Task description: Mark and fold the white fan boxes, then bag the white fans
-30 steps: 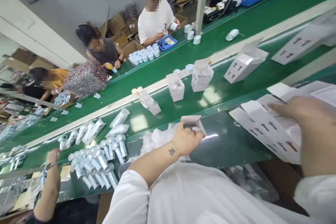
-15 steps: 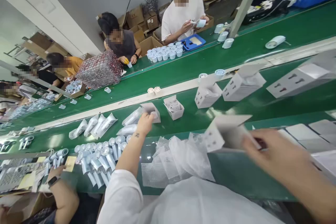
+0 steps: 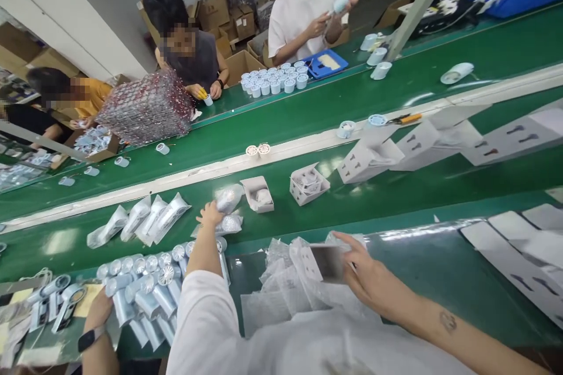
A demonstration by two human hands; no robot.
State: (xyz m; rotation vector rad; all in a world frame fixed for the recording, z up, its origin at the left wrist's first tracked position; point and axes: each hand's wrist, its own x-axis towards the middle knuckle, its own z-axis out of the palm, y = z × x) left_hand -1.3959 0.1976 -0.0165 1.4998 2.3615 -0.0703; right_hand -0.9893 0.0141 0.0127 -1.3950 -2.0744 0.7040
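Note:
My left hand [image 3: 210,213] reaches out over the green belt and closes on a bagged fan [image 3: 228,199] lying there; a second bagged fan [image 3: 223,225] lies just below it. My right hand [image 3: 367,272] holds a small white carton [image 3: 320,262] by its side, open end toward me, above a heap of clear plastic bags [image 3: 285,290]. An open carton with a fan inside [image 3: 258,193] sits on the belt right of my left hand.
More open cartons [image 3: 308,184] and folded white cartons [image 3: 368,158] ride the belt to the right. Flat carton blanks [image 3: 519,252] lie at right. Loose fans [image 3: 153,287] cover the near left, where another person's hand [image 3: 97,310] works. Three people sit across the far belt.
My left hand left the open carton on the belt and moved down-left onto a bagged fan. My right hand carried the white carton leftward over the plastic bags. The belt's cartons shifted right.

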